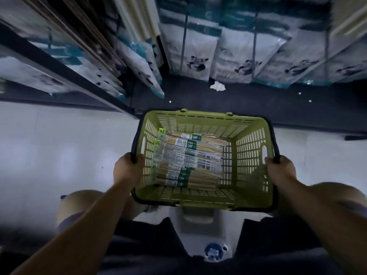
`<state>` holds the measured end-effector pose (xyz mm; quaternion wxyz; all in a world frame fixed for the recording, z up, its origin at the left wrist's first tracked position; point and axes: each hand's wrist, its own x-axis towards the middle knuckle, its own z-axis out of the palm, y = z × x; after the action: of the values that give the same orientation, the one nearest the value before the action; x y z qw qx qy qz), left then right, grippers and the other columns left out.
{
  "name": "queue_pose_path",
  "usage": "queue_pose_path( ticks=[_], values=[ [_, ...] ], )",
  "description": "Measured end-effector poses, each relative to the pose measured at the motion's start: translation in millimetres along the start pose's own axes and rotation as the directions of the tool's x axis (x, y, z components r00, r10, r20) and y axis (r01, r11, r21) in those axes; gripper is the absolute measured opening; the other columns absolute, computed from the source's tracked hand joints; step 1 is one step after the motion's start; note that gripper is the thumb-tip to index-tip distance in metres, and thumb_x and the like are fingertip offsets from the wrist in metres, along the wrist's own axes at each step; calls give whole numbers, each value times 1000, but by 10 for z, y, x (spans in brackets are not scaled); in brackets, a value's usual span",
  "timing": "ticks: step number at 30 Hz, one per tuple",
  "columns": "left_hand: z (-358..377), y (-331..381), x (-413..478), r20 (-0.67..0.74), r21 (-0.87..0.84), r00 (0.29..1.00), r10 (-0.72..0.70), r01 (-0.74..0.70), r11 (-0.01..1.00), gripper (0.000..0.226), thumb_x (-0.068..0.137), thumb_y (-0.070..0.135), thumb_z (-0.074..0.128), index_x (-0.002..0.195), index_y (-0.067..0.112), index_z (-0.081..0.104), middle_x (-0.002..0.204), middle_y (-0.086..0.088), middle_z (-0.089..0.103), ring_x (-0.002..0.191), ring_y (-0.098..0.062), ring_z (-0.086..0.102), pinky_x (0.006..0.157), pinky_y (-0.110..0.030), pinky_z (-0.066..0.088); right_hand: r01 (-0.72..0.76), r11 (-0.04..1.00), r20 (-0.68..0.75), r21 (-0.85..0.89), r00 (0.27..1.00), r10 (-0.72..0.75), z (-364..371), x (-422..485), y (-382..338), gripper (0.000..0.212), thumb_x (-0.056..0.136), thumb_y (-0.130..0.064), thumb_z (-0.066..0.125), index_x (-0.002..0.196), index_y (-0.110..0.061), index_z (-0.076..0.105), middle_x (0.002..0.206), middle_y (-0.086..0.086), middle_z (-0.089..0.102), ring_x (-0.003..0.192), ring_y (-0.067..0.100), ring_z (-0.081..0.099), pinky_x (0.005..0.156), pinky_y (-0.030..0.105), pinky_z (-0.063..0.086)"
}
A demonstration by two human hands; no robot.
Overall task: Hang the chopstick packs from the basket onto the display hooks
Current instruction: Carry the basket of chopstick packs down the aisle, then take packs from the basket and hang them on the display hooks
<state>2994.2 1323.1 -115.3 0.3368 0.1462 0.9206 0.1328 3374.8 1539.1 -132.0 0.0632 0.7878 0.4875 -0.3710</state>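
A green plastic basket (250,155) hangs in front of me, above the floor. Several chopstick packs (186,161) with green labels lie flat in its left half. My left hand (127,167) grips the black handle at the basket's left side. My right hand (280,169) grips the black handle at the right side. Display hooks (184,34) run out from the rack above, loaded with white and teal packs. The far parts of the picture are blurred.
Hanging white packs (238,60) fill the rack ahead and to the left. A dark base ledge (258,100) runs below them, with a crumpled white scrap (217,86) on it. Pale floor lies left and right. A white stool (198,225) stands under the basket.
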Motion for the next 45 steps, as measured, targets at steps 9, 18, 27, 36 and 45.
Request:
queue_pose_path(
  ticks=[9,18,27,36,45],
  values=[
    [1240,-448,1004,-153,13,982,107,-106,994,32,100,37,54,81,12,58,66,-1,61,57,-16,57,48,-24,34,8,1000,-103,-20,995,-10,1081,1006,213,30,88,-39,50,101,-15,63,90,8,68,76,32,62,68,36,50],
    [1530,-422,1281,-218,-31,962,166,-176,984,30,99,35,55,85,9,57,69,-2,57,62,-24,54,56,-32,37,14,999,-253,39,967,-4,1356,1268,221,57,100,-54,48,117,0,58,115,23,65,94,39,61,68,35,40],
    [1420,-431,1178,-163,-41,977,138,-147,988,23,95,42,54,92,19,57,77,0,61,69,-22,62,58,-31,44,407,869,-297,-280,824,-482,1432,696,-115,39,87,-17,60,124,-7,60,134,26,48,126,44,39,103,50,37],
    [1534,-497,1224,-166,-135,968,185,-209,969,27,97,41,55,101,14,56,81,-2,64,74,-24,63,65,-34,46,750,622,379,-225,656,-653,2245,697,-484,11,97,-18,61,103,-19,70,110,5,72,101,23,65,91,35,54],
    [1556,-520,1273,-170,-184,966,197,-227,956,26,98,42,57,94,17,55,79,3,64,72,-15,63,66,-33,46,770,446,402,-456,626,-668,2932,913,-440,56,88,-34,74,137,-19,51,133,6,47,124,27,49,89,35,50]
  ],
)
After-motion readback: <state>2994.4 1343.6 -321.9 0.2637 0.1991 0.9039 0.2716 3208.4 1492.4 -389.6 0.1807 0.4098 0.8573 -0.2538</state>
